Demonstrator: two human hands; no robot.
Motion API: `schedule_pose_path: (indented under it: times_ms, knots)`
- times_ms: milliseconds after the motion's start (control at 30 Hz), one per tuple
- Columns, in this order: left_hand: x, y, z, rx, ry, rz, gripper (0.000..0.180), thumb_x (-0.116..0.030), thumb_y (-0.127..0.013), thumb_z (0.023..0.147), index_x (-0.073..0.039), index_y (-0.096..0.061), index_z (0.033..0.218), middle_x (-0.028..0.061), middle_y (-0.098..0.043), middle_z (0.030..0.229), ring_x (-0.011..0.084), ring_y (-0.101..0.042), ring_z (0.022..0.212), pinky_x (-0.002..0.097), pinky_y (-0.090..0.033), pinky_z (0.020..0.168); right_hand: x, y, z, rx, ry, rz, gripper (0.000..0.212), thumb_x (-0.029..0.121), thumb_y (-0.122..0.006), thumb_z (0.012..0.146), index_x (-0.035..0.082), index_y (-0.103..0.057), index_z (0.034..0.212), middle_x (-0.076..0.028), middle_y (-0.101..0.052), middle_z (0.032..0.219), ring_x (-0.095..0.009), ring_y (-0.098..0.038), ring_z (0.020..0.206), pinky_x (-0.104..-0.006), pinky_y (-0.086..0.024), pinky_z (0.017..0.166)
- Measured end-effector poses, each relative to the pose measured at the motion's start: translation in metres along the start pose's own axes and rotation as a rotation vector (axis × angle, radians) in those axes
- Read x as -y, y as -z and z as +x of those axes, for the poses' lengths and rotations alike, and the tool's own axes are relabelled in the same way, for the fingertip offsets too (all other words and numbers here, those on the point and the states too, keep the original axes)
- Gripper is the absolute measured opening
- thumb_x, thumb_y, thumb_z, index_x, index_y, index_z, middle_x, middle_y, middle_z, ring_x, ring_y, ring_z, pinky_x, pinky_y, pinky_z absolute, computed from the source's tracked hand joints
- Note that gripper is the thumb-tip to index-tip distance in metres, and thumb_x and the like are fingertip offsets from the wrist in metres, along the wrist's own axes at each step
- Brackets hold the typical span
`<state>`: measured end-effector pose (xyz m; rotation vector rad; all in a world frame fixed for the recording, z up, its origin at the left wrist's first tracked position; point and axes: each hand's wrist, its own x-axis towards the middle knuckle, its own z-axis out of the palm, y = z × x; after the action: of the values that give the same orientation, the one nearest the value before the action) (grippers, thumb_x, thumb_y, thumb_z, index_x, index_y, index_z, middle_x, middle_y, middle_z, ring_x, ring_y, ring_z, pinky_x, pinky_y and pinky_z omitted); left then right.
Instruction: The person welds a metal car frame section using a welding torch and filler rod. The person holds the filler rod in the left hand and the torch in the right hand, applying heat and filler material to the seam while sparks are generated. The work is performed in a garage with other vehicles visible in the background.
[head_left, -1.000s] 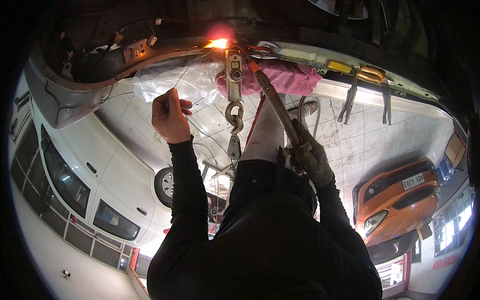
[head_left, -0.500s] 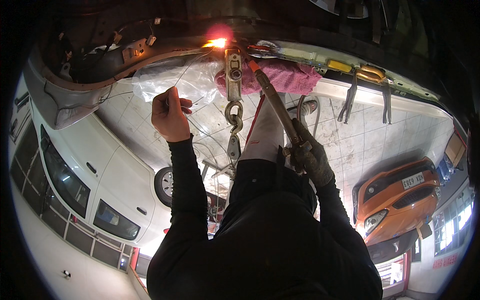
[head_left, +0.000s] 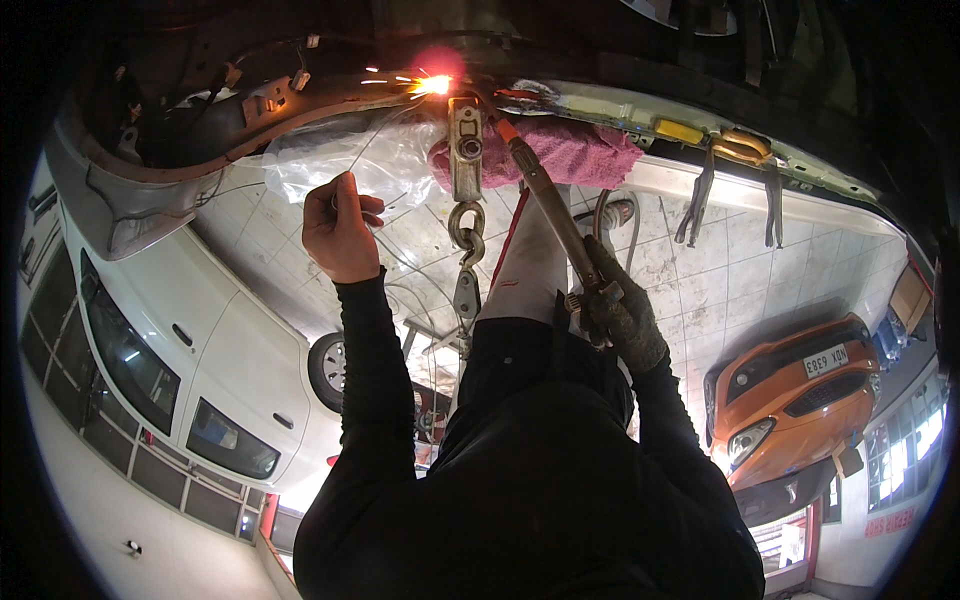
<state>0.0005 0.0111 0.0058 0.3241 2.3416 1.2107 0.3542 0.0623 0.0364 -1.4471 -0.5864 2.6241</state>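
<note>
Pinching thin wire in narrow grip of bare left hand; gripping torch in gloved right hand, closed around near end; pointing torch toward bright glow beyond and between hands, leading wire toward same glow; with metal clamp and hook between hands, pink towel beyond right hand, clear plastic sheet beyond left

The metal torch is dull, the cloth rough.

There on the right, a white number plate upside down on the orange car, dark characters across it, farther right, red lettering on a pale wall.
</note>
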Motion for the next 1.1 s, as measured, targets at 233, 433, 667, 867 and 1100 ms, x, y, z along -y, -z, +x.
schedule_pose_path:
  times_ms: [233, 433, 667, 867, 1100]
  knots:
    - [0.001, 0.000, 0.001, 0.010, -0.006, 0.007, 0.017, -0.017, -0.072, 0.101, -0.001, -0.065, 0.099, 0.0087, -0.070, 0.067, 0.0141, -0.064, 0.053, 0.0261, -0.049, 0.046, 0.001, 0.000, -0.001, -0.005, 0.002, -0.001, 0.092, 0.055, -0.070, 0.099, 0.009, -0.029, 0.167, -0.003, -0.064, 0.092, -0.006, -0.052, 0.069, -0.0225, -0.042, 0.055]
    - [-0.002, -0.001, -0.001, -0.006, -0.004, 0.005, 0.018, -0.017, -0.071, 0.102, 0.000, -0.066, 0.099, 0.0074, -0.070, 0.066, 0.0107, -0.063, 0.053, 0.0235, -0.048, 0.048, 0.000, 0.000, 0.000, -0.011, 0.011, -0.002, 0.089, 0.047, -0.072, 0.098, 0.009, -0.029, 0.167, -0.002, -0.064, 0.092, -0.006, -0.052, 0.069, -0.0224, -0.042, 0.055]
    - [-0.003, -0.003, 0.000, 0.010, -0.012, 0.011, 0.018, -0.016, -0.071, 0.101, 0.000, -0.066, 0.099, 0.0071, -0.070, 0.067, 0.0103, -0.062, 0.053, 0.0235, -0.047, 0.048, -0.004, 0.001, 0.001, -0.029, -0.007, -0.006, 0.093, 0.056, -0.070, 0.098, 0.008, -0.029, 0.167, -0.002, -0.063, 0.092, -0.007, -0.053, 0.069, -0.0215, -0.042, 0.055]
    - [-0.004, -0.001, 0.001, 0.000, 0.011, 0.050, 0.018, -0.017, -0.073, 0.101, 0.000, -0.065, 0.099, 0.0083, -0.070, 0.069, 0.0134, -0.064, 0.054, 0.0254, -0.048, 0.047, 0.002, -0.001, 0.000, -0.015, -0.024, 0.027, 0.090, 0.051, -0.070, 0.100, 0.008, -0.028, 0.167, -0.003, -0.067, 0.095, -0.006, -0.054, 0.069, -0.0213, -0.043, 0.055]
    - [-0.007, -0.003, -0.002, 0.004, 0.007, 0.051, 0.019, -0.019, -0.072, 0.101, -0.001, -0.066, 0.100, 0.0059, -0.070, 0.068, 0.0101, -0.063, 0.055, 0.0240, -0.048, 0.049, 0.006, -0.001, 0.001, -0.021, -0.033, -0.029, 0.085, 0.040, -0.071, 0.100, 0.009, -0.028, 0.167, -0.003, -0.068, 0.096, -0.005, -0.053, 0.067, -0.0212, -0.044, 0.055]
